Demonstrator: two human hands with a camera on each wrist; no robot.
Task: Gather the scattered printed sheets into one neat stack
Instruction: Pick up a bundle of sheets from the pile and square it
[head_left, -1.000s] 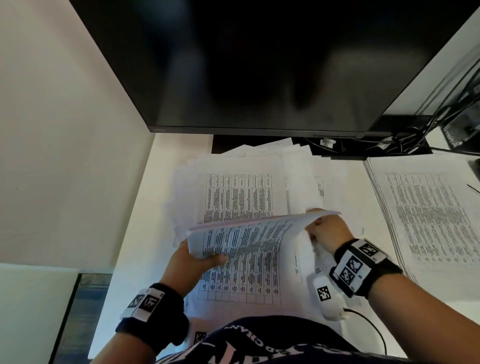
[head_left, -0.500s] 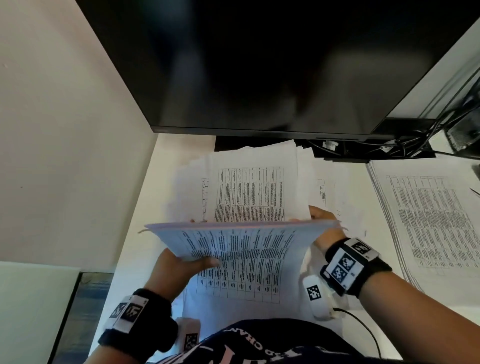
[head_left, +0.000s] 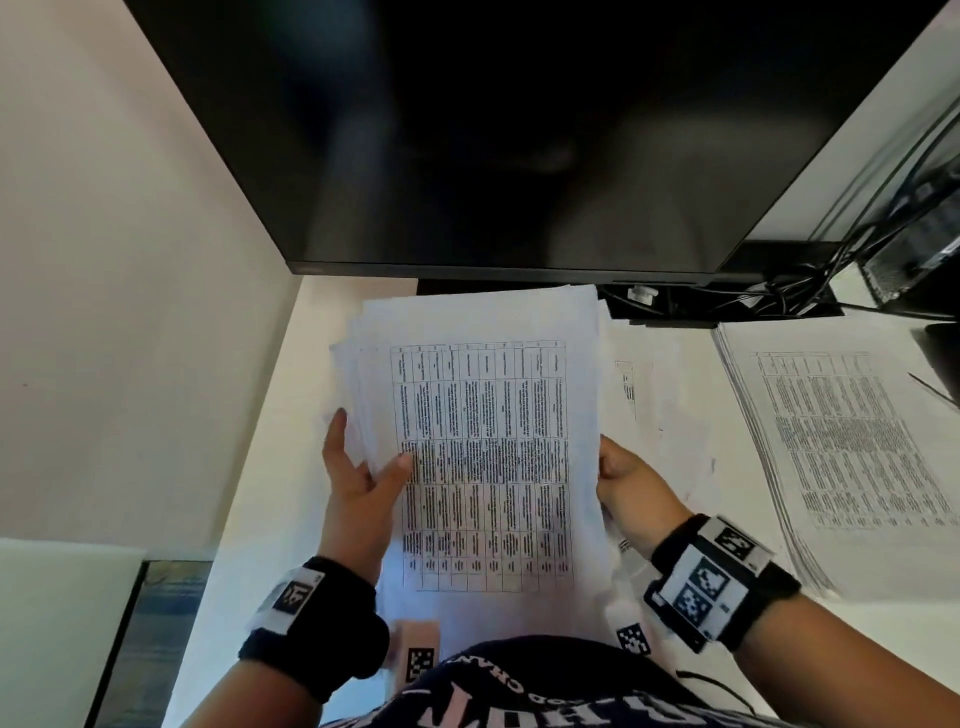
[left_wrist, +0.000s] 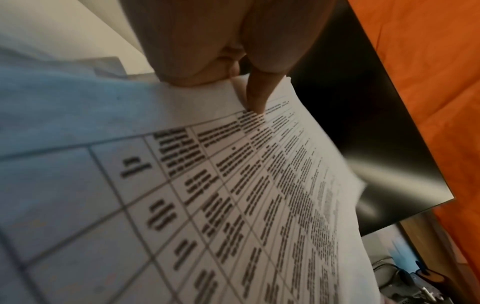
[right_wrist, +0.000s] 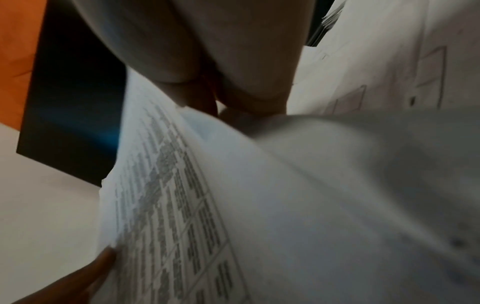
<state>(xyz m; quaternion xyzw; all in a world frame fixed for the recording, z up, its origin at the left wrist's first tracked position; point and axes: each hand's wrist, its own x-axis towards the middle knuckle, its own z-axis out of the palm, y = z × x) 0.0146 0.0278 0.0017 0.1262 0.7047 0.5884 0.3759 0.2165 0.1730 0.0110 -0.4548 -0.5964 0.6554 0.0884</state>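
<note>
L thumb (left_wrist: 255, 96) pins printed sheets (left_wrist: 233, 205) — black monitor (left_wrist: 363, 133) behind.

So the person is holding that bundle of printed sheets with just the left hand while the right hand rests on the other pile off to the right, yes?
Not quite. The head view shows both hands on the bundle of printed sheets: the left hand grips its left edge and the right hand grips its right edge. The other pile to the right lies untouched.
</note>
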